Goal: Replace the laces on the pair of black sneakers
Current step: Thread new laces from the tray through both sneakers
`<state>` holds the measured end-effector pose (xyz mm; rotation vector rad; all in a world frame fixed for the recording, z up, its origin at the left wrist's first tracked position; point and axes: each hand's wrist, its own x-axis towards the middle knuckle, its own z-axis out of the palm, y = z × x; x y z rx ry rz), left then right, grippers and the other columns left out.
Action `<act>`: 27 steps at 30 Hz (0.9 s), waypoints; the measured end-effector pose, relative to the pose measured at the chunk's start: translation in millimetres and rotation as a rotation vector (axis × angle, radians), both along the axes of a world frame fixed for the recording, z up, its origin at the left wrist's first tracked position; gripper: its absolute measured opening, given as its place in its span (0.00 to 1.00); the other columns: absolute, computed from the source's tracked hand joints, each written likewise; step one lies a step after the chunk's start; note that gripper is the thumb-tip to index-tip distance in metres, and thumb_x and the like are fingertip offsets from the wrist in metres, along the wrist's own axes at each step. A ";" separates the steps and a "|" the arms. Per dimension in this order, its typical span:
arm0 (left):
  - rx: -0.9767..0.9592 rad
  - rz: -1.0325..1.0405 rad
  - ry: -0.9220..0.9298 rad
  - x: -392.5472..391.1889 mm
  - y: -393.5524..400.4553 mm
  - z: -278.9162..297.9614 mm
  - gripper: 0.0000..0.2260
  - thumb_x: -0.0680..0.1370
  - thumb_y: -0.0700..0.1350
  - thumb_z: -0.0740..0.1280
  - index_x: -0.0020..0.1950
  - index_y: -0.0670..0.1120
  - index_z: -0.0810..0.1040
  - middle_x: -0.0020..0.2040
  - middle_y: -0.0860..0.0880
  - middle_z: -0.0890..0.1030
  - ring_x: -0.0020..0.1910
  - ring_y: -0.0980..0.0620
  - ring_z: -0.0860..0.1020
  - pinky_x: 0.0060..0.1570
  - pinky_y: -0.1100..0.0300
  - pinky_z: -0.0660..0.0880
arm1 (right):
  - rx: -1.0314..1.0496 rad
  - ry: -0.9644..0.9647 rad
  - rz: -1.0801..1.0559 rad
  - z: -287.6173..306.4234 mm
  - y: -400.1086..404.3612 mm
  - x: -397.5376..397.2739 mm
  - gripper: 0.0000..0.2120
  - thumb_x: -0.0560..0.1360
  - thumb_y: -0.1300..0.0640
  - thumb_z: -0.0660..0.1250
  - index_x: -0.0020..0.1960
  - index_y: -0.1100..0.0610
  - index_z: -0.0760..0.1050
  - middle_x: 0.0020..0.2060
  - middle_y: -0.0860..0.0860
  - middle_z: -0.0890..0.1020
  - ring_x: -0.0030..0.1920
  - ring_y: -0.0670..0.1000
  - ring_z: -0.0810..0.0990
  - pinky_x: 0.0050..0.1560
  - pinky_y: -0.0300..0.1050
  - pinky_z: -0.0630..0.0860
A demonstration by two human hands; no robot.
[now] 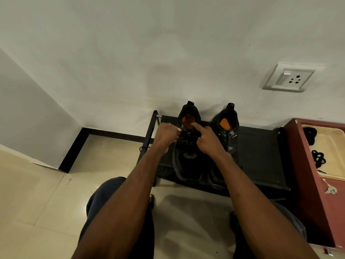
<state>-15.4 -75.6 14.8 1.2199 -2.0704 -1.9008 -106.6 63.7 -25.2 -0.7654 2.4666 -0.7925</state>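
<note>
Two black sneakers stand side by side on a low black rack (261,156), heels toward the wall. The rack top is flat, matte and dark, carried on a thin tube frame. Each sneaker has a dark textile upper and an orange insole visible in its opening. The left sneaker (186,165) sits under both hands; the right sneaker (228,128) stands just beside it, laced with dark laces.

The left hand (166,136) is clenched over the lacing area of the left sneaker; what it grips cannot be told. The right hand (209,141) has its forefinger extended toward the orange insole, the other fingers curled on the dark lace (191,136).

To the right stands a red-brown cabinet (306,184) holding one cream tray (334,174) of smooth material. Two coiled black laces (318,158) lie in the tray. One white socket plate (289,78) is mounted on the plain wall. The floor is glossy cream tile.
</note>
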 end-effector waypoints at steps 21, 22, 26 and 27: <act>0.449 0.157 0.882 11.2 -39.3 111.1 0.05 0.79 0.37 0.64 0.54 0.38 0.75 0.44 0.43 0.82 0.44 0.47 0.82 0.55 0.51 0.78 | 0.012 0.003 -0.018 4.3 0.0 1.3 0.34 0.76 0.69 0.56 0.78 0.45 0.61 0.65 0.57 0.68 0.47 0.59 0.76 0.51 0.55 0.79; 0.238 0.171 0.586 7.8 -41.4 92.0 0.12 0.78 0.37 0.67 0.60 0.38 0.73 0.49 0.42 0.82 0.46 0.48 0.81 0.54 0.51 0.78 | 0.014 0.017 -0.017 3.7 0.0 1.1 0.34 0.77 0.68 0.57 0.78 0.45 0.61 0.64 0.57 0.69 0.48 0.59 0.76 0.52 0.55 0.78; -0.499 -0.181 -0.117 -1.6 -32.9 42.2 0.33 0.74 0.35 0.69 0.77 0.47 0.63 0.72 0.43 0.71 0.69 0.44 0.72 0.61 0.56 0.74 | 0.018 0.023 -0.019 4.0 -1.9 0.6 0.33 0.77 0.68 0.56 0.78 0.45 0.61 0.66 0.58 0.68 0.50 0.60 0.75 0.52 0.54 0.77; -0.535 -0.330 -0.114 -5.0 -27.0 37.5 0.32 0.73 0.35 0.70 0.76 0.47 0.66 0.71 0.44 0.72 0.69 0.44 0.72 0.62 0.57 0.73 | 0.019 0.021 -0.022 4.3 -1.7 0.8 0.33 0.77 0.68 0.56 0.78 0.45 0.61 0.66 0.58 0.68 0.51 0.60 0.75 0.53 0.54 0.77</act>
